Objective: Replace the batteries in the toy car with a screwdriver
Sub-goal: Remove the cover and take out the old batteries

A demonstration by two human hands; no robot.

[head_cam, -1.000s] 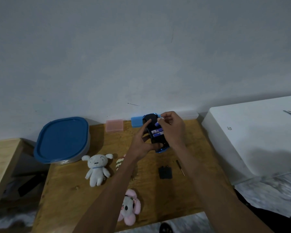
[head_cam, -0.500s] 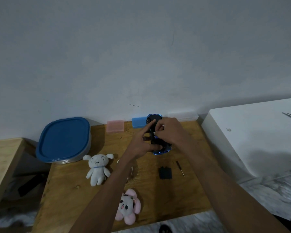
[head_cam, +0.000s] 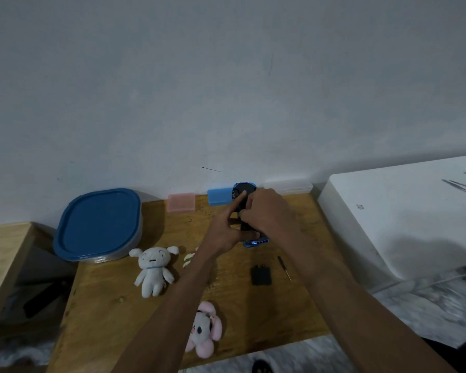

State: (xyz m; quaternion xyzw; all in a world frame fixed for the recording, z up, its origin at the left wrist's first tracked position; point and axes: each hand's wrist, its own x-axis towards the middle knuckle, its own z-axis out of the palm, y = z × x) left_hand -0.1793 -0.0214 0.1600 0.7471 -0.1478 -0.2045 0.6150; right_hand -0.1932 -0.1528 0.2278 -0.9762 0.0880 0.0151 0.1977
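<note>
Blue-trimmed and black, the small plastic toy car [head_cam: 243,200] is held belly-up above the far edge of the worn wooden tabletop [head_cam: 124,292]; the head camera is the only view. The left hand [head_cam: 226,232] is closed round its left side, forefinger stretched along the underside and thumb near the tail. The right hand [head_cam: 267,211] curls over the middle, its fingertips pressing into the underside; whether they pinch a battery I cannot tell (the knuckles hide that spot).

Nearer the person lie the flat black battery cover [head_cam: 260,275] and, just beside it, the thin black-handled screwdriver [head_cam: 283,267], both untouched, so the compartment is likely open.

The car looks light, rigid and smooth, probably slippery under pushing. Hold it by the sides between the wheels, not by the thin trim. The cover is small and flat; pinch its edges. Take the screwdriver by its handle.
</note>
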